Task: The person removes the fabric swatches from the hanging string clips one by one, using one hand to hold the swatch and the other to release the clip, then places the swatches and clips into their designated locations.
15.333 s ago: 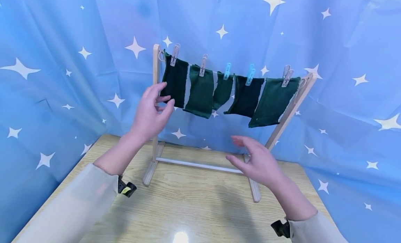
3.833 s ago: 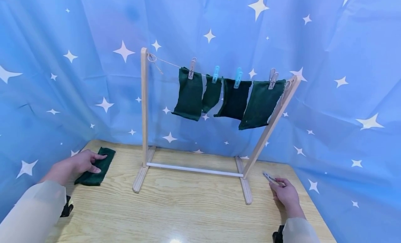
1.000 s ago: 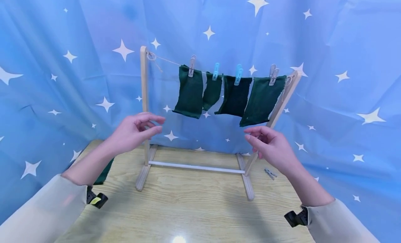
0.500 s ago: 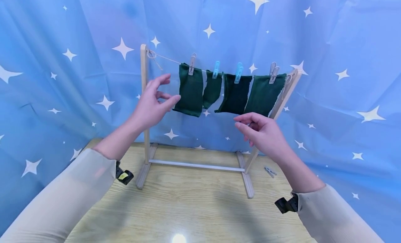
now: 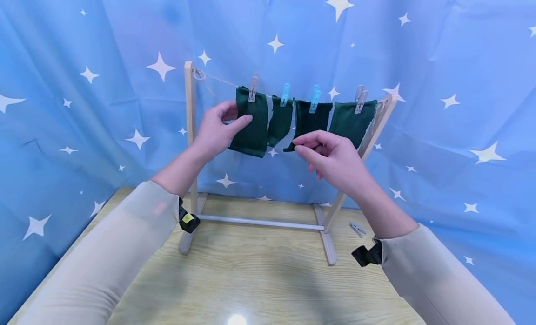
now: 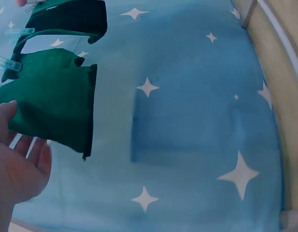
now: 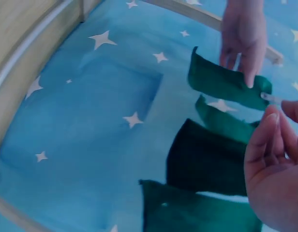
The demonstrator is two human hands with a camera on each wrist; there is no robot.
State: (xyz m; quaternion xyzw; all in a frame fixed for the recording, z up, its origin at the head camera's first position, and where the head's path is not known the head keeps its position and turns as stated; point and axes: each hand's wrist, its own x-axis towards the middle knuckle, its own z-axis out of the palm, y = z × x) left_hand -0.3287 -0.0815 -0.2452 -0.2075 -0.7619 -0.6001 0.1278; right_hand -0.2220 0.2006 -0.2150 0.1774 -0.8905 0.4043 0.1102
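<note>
On a string strung across a wooden rack point(image 5: 190, 129), several green cloths hang from clothespins. The leftmost green cloth point(image 5: 255, 134) is held at its left edge by my left hand point(image 5: 215, 129), thumb in front and fingers behind. A clear clothespin point(image 5: 253, 88) clips that cloth's top. My right hand point(image 5: 335, 162) has its fingers loosely curled and holds nothing, in front of the dark green cloth point(image 5: 313, 118). Between these two hangs a small green cloth point(image 5: 279, 122) under a blue clothespin point(image 5: 284, 96). In the right wrist view the left thumb lies over the leftmost cloth point(image 7: 226, 84).
The rightmost cloth point(image 5: 353, 120) hangs partly behind my right hand. A loose clothespin point(image 5: 357, 229) lies on the wooden table point(image 5: 251, 274), right of the rack's foot. A white bar point(image 5: 259, 222) joins the feet. A blue star-printed curtain point(image 5: 125, 83) stands behind.
Earlier, a cloth and its clothespin left the line's left end for the table. In the last second my left hand has risen to the leftmost cloth. My right hand has moved left and up.
</note>
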